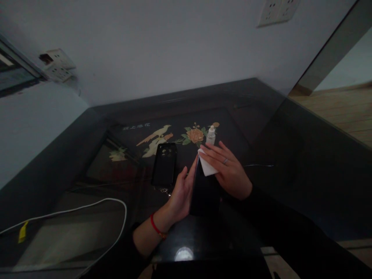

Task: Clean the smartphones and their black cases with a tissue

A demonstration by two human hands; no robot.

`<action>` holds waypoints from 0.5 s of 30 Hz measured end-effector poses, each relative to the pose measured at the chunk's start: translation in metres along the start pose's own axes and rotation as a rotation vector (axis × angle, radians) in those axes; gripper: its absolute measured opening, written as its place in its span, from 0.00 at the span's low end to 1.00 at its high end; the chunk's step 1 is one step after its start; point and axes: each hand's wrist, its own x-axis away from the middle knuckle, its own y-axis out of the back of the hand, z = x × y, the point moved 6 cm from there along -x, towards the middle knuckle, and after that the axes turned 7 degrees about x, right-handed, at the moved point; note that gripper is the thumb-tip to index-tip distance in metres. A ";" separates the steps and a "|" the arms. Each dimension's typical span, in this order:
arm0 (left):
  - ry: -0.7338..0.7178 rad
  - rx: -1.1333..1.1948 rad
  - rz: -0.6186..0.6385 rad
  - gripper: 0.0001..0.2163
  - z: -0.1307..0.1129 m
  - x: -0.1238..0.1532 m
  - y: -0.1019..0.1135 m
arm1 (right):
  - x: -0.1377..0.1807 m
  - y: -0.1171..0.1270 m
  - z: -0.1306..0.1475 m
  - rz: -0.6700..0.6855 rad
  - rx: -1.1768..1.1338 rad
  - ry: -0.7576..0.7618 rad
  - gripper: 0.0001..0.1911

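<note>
White cable (116, 209): looped on the table (279, 182), near left.
Left hand (181, 193): grip clasps the left edge of the black phone (205, 192), which is tilted up off the table.
Right hand (231, 172): grip presses a white wipe (207, 166) against the phone's upper end.
Step, by appearance: wiping the screen. A stroke down the glass calls for a steady left hold.
Beyond: phone case (164, 164), lying flat, left of the phone; small bottle (210, 135), upright.

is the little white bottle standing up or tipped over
Upright. The bottle stands on the table with its cap on top, just beyond the right hand, which holds a white cloth.
</note>
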 end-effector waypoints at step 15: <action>-0.098 0.028 -0.216 0.26 -0.010 -0.005 0.011 | 0.006 -0.018 0.030 0.141 -0.094 0.223 0.26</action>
